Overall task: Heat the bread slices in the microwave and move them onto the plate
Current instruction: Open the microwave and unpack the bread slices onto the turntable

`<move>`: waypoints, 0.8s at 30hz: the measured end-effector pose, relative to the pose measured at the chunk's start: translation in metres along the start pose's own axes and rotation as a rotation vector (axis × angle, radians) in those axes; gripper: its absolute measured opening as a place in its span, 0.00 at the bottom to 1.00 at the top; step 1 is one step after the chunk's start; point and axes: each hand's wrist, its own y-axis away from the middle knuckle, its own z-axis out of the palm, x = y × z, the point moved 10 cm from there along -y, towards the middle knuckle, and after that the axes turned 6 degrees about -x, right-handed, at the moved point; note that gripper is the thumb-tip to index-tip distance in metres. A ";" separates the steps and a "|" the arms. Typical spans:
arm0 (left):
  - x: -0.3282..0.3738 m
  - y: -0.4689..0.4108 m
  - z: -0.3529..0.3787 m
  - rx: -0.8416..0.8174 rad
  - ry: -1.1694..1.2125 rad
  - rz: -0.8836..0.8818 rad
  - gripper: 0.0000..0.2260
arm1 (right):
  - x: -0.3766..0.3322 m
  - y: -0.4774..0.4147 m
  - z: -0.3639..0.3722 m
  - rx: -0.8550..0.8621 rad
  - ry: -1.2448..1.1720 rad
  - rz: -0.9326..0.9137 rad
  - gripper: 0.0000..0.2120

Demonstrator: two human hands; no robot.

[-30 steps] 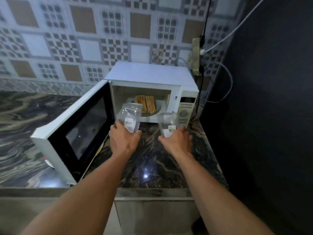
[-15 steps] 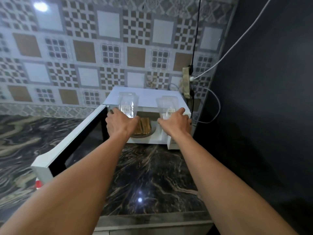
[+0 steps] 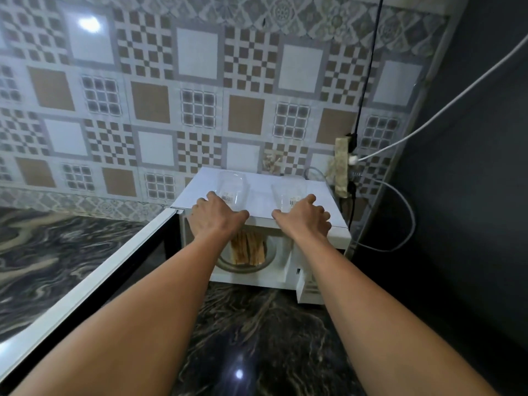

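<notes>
Your left clear plastic container (image 3: 233,181) carries a white barcode sticker (image 3: 227,198), and your right clear plastic container (image 3: 287,190) another barcode sticker (image 3: 294,200). Neither can be read.

A tile wall (image 3: 200,90) of white, tan and grey checkered squares runs across the back, with a light glare (image 3: 89,24) at its upper left. A dark matte wall (image 3: 471,181) stands on the right. In the corner hangs a power strip (image 3: 341,167) with a black cable (image 3: 368,67) and a white cable (image 3: 428,119). Below lies a glossy, swirled dark marble countertop (image 3: 43,252).
</notes>
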 end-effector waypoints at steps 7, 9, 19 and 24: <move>0.019 -0.046 0.030 0.016 -0.135 -0.032 0.34 | -0.002 -0.052 0.025 0.007 0.075 0.022 0.42; 0.023 -0.058 0.036 0.019 -0.144 -0.032 0.35 | -0.005 -0.063 0.030 0.002 0.086 0.024 0.43; 0.029 -0.089 0.049 0.021 -0.121 -0.039 0.35 | -0.014 -0.092 0.043 0.007 0.097 0.022 0.43; 0.027 -0.092 0.050 -0.003 -0.108 -0.043 0.41 | -0.015 -0.090 0.039 -0.016 0.098 0.016 0.51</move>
